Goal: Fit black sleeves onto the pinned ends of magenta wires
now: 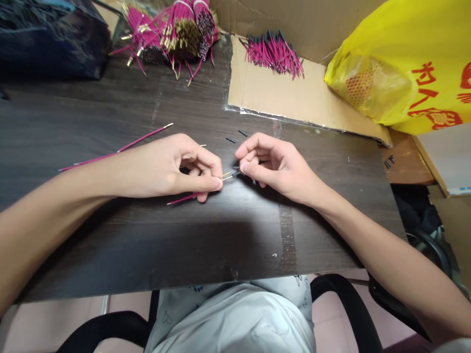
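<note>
My left hand (180, 166) is closed over the dark table, pinching pink wires (182, 198) between thumb and fingers. Gold pin ends (227, 178) of these wires stick out past the thumb tip. Facing it, my right hand (277, 166) pinches a small black sleeve (236, 173) at its fingertips. One gold pin meets the end of this sleeve; how far it goes in, I cannot tell. Two loose black sleeves (230, 139) lie just beyond my hands. Another pink wire (143, 136) with a metal tip lies behind my left wrist.
Bundles of pink wires (184, 37) stand at the back left beside a dark bag (55, 44). Pink wires with black ends (274, 55) are piled on a cardboard sheet (265, 95). A yellow bag (390, 59) sits at the right. The table's front edge is near my lap.
</note>
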`<state>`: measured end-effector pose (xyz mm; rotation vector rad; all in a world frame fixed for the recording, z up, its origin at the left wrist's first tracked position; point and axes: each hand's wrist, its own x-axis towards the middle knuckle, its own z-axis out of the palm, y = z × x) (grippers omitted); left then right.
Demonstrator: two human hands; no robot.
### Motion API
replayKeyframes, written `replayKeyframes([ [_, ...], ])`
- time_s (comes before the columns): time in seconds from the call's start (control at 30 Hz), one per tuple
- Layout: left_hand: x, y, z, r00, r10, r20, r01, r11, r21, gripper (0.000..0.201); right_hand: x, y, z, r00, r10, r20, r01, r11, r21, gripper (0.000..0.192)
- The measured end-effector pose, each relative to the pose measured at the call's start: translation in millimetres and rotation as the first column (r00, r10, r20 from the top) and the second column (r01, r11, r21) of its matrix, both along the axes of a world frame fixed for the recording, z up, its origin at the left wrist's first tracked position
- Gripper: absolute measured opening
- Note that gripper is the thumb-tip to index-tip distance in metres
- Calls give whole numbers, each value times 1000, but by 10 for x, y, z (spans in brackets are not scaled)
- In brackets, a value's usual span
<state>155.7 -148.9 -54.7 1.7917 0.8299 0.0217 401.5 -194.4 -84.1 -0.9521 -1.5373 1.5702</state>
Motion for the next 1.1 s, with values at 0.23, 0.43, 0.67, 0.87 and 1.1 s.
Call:
replayKeyframes([
  [0.23, -20, 5, 5, 1000, -2, -18, 2, 1000, -1, 33, -1, -4, 11, 1000, 12, 4, -12, 1000, 6, 36],
  [0.43, -8, -1, 12, 1000, 2, -8, -2, 1000, 10, 30, 1, -4, 25, 1000, 25, 12, -25, 999, 19, 35],
  [0.67, 0, 1, 32, 999, -11, -45, 13, 999, 38, 31, 15, 10, -35, 998, 53, -23, -51, 996, 71, 32],
  [0.87, 9, -3, 55, 996, -28, -86, 33, 998, 55, 35, 15, 6, -53, 998, 61, -24, -58, 993, 107, 27],
  [1.1, 4, 7, 37, 996, -41, -85, 47, 997, 66, 39, 23, -9, -40, 996, 78, 32, -82, 987, 136, 28],
])
